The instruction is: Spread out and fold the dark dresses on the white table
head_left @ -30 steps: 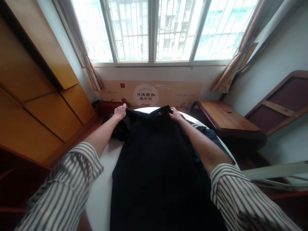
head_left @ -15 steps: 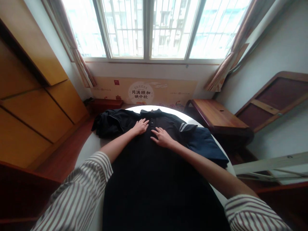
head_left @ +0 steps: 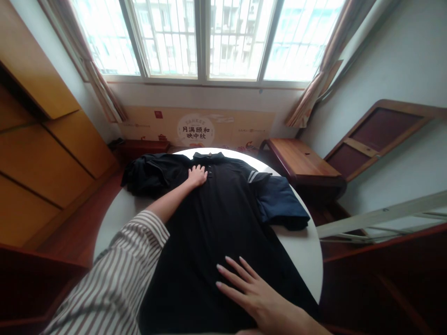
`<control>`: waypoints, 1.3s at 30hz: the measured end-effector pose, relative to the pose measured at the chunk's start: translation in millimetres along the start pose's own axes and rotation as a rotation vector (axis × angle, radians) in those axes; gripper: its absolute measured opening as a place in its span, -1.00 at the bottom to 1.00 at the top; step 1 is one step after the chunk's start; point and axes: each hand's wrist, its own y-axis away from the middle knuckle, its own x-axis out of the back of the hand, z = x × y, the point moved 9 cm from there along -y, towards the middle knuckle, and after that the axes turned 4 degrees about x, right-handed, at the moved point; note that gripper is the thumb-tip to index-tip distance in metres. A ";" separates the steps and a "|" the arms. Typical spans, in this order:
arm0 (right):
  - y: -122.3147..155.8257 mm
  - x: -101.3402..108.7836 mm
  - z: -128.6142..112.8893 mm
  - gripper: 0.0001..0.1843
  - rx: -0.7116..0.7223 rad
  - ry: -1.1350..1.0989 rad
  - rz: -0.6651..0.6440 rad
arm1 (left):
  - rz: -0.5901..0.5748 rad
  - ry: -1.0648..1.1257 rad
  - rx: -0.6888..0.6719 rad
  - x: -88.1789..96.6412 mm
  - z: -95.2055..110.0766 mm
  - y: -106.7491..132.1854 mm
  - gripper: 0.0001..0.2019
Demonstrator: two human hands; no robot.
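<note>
While the black polo shirt (head_left: 223, 218) lies buttons-up, spread across the round white table (head_left: 303, 253), the left hand (head_left: 197, 176) rests flat by the collar, fingers loosely together. The right hand (head_left: 260, 295) lies flat on the lower part, fingers spread. Fabric looks soft, light and limp, probably best gripped at the shoulders or hem. A folded navy garment (head_left: 282, 207) lies just beside.

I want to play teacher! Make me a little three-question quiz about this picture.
1. True or false: the left hand rests near the collar of the black shirt.
2. What lies beside the shirt's striped sleeve? A) folded navy cloth B) red towel C) book
3. Fill in: the right hand lies flat on the shirt's ____ end, on the round white table.
Key: 1 true; 2 A; 3 bottom.
</note>
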 end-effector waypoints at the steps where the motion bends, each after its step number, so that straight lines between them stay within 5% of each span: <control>1: 13.2 0.6 -1.8 -0.15 0.013 0.026 0.024 | 0.000 0.005 -0.053 1.9 7.2 21.4 -0.51; 3: 42.9 6.7 2.3 -0.29 -0.014 0.136 0.146 | -0.015 0.033 -0.227 6.6 22.0 80.0 -0.57; 6: 92.4 15.6 12.9 -0.40 -0.119 0.358 0.370 | -0.051 0.165 -0.637 23.1 40.1 204.1 -0.65; 10: 135.4 6.5 18.2 -0.43 -0.165 0.529 0.463 | -0.149 0.234 -0.720 33.5 15.0 341.1 -0.57; 13: 145.0 -0.1 17.1 -0.54 -0.141 0.597 0.503 | -0.069 0.124 -0.716 29.2 -7.9 397.5 -0.37; 18: 138.4 0.5 12.3 -0.54 -0.058 0.644 0.528 | 0.188 -0.029 -0.704 26.9 -27.3 427.9 -0.58; 29: 137.0 12.8 16.5 -0.47 -0.051 0.575 0.508 | 0.316 0.108 -0.603 68.7 -37.4 424.7 -0.67; 39: 126.8 30.5 32.1 -0.61 -0.426 0.651 0.715 | 0.348 0.086 -0.528 61.6 -47.3 426.1 -0.73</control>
